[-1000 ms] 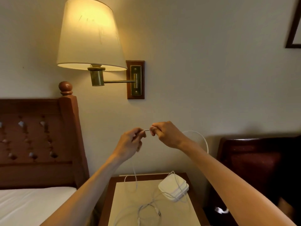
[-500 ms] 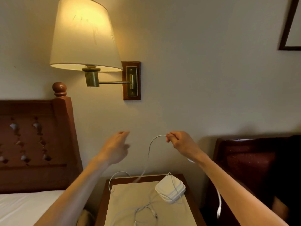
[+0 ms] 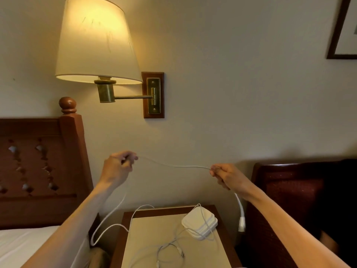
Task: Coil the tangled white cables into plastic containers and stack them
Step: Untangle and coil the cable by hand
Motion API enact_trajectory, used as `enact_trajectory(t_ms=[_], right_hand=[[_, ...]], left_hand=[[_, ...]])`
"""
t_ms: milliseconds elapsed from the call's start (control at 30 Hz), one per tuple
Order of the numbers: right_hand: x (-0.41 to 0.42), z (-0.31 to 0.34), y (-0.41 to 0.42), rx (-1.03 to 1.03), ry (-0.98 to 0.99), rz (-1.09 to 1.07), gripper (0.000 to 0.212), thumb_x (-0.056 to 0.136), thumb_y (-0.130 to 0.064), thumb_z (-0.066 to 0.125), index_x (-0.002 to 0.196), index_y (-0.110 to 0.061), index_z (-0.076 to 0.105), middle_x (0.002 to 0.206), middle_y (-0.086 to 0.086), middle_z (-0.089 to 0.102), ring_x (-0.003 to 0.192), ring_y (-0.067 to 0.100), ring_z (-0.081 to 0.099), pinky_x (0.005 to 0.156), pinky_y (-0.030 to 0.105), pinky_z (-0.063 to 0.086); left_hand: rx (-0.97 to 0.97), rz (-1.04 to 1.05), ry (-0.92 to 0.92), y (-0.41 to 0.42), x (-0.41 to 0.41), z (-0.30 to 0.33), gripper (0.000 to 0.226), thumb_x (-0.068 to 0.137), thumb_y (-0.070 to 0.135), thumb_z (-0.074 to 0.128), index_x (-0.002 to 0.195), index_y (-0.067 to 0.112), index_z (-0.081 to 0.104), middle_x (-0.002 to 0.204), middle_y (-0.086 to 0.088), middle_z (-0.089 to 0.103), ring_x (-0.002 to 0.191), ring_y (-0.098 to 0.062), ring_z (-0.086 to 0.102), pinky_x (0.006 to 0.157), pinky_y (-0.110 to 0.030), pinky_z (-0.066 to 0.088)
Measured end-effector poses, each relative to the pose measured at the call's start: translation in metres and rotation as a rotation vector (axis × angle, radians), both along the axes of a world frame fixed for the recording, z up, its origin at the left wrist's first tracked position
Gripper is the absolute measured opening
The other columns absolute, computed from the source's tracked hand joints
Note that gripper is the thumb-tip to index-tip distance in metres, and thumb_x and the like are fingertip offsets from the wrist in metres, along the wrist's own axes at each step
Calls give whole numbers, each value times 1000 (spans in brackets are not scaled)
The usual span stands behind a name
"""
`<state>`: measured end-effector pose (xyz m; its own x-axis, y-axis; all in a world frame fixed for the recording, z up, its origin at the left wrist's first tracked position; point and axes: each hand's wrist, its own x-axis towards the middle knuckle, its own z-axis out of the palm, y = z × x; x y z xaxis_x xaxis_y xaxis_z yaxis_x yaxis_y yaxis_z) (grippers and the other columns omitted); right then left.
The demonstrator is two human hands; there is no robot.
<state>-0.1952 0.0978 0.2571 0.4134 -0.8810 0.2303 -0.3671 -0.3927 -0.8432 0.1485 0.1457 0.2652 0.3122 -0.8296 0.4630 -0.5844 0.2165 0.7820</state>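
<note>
A thin white cable [image 3: 173,165] stretches in the air between my two hands, in front of the wall. My left hand [image 3: 116,167] pinches it at the left. My right hand [image 3: 225,176] grips it at the right, and the cable's plug end [image 3: 241,225] hangs down below that hand. From my left hand the cable drops in a long loop [image 3: 108,219] past the nightstand's left edge. More tangled white cable [image 3: 170,250] lies on the nightstand [image 3: 154,211]. A stack of white plastic containers [image 3: 200,224] sits at its back right.
A lit wall lamp [image 3: 96,41] hangs above on a brass arm. The wooden headboard [image 3: 42,167] and the bed [image 3: 19,244] are at the left. A dark red chair [image 3: 289,190] stands right of the nightstand. A picture frame [image 3: 342,29] hangs at the upper right.
My hands, together one second ago, have moved apart. The left hand let go of the cable, then took it again farther left, and a length now spans between them.
</note>
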Motion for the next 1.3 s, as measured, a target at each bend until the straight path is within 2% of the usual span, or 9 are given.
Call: enact_trajectory(t_ms=[100, 200, 267, 400, 633, 833, 933, 1167, 1300], right_hand=[[19, 5, 3, -186, 86, -137, 33, 104, -20, 43, 78, -16, 63, 48, -25, 54, 50, -7, 51, 55, 13, 32], [46, 18, 17, -244, 93, -72, 27, 103, -18, 46, 84, -15, 66, 51, -37, 52, 53, -14, 51, 55, 10, 36], [63, 23, 27, -275, 79, -13, 27, 103, -22, 46, 84, -18, 65, 53, -22, 56, 47, -2, 46, 51, 13, 34], [65, 33, 34, -123, -6, 76, 32, 104, -27, 42, 82, -20, 64, 53, -7, 41, 46, 7, 33, 48, 23, 30], [38, 42, 44, 592, -558, 364, 39, 106, -25, 28, 76, -16, 51, 56, -6, 18, 47, 9, 13, 41, 21, 15], [18, 66, 27, 626, -935, 358, 31, 104, -22, 33, 80, -13, 51, 53, -9, 23, 38, 5, 24, 36, 18, 26], [2, 74, 20, 578, -1028, 265, 27, 104, -17, 34, 85, -11, 51, 55, -7, 33, 41, 5, 32, 39, 18, 32], [17, 73, 32, 235, -550, 83, 32, 105, -16, 39, 102, 4, 64, 85, 17, 71, 76, 27, 71, 67, 29, 58], [44, 65, 34, 85, -338, 74, 31, 105, -14, 40, 97, 0, 65, 82, 13, 75, 76, 27, 73, 70, 32, 60]], left_hand=[[431, 86, -449, 1, -14, -11, 39, 95, 0, 48, 131, 12, 58, 133, -8, 59, 125, -25, 53, 96, -29, 47], [47, -87, -560, 16, -61, -8, 52, 100, 17, 49, 150, 17, 33, 149, 5, 37, 135, -16, 37, 109, -32, 34], [-65, -298, -495, 19, -92, -11, 46, 101, 24, 49, 145, 20, 39, 138, 12, 46, 125, -4, 43, 104, -27, 39], [-205, -289, -276, 10, -96, -12, 24, 100, 3, 46, 87, 20, 56, 72, 10, 57, 59, -2, 54, 59, -18, 41], [-312, -251, -353, 4, -69, 9, 19, 101, 14, 47, 87, 14, 60, 71, 15, 56, 63, 2, 52, 57, -10, 35], [-9, -475, -130, 8, -63, -50, 24, 101, 24, 47, 85, 22, 64, 60, 15, 52, 52, -4, 44, 49, -20, 34], [45, -438, -233, 9, -54, -79, 24, 98, 38, 47, 82, 29, 61, 60, 15, 50, 55, -3, 42, 52, -19, 32], [63, -522, -896, 23, -85, -13, 44, 100, 52, 38, 66, 26, 47, 53, 11, 44, 48, -9, 42, 49, -19, 28], [-108, -567, -946, 25, -113, 30, 43, 99, 51, 39, 71, 23, 55, 52, 13, 44, 44, -11, 45, 48, -16, 31]])
